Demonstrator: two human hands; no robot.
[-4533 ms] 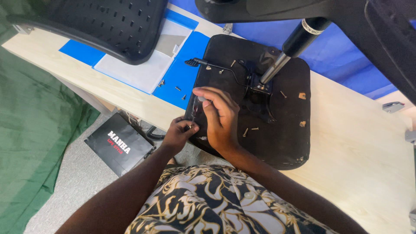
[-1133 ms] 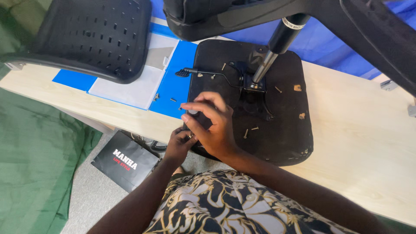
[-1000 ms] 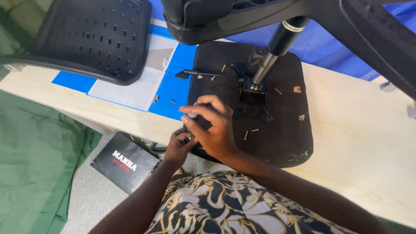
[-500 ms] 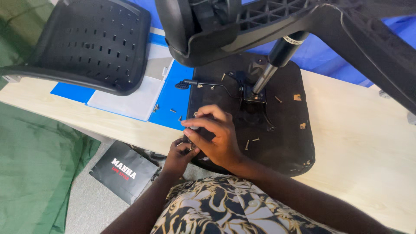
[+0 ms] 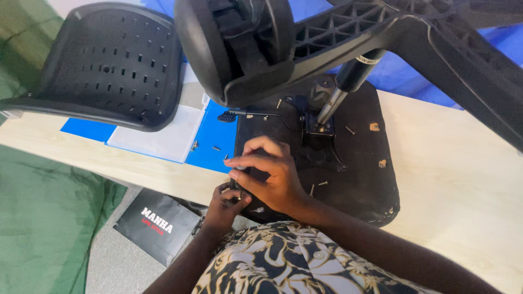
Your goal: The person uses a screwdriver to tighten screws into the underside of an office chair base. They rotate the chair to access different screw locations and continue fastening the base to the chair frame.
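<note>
My right hand (image 5: 269,174) lay arched, fingers curled, on the near-left edge of the upturned black padded chair seat (image 5: 354,179) on the pale wooden table (image 5: 468,179). My left hand (image 5: 226,204) pinched beneath that edge; what it held, I couldn't tell.

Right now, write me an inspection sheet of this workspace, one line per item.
Surface: pale wooden table, with blue and white sheets at its left end.
Job's things: black chair seat lying underside up, its gas cylinder and wheeled base standing above it; lever sticks out left.
Clutter: loose screws on the blue sheet; perforated black backrest.
Grippers: left hand and right hand both at the seat's near-left edge; what they pinch is hidden.
Cables: nothing seen.
Surroundings: green cloth and black bag on the floor.
</note>
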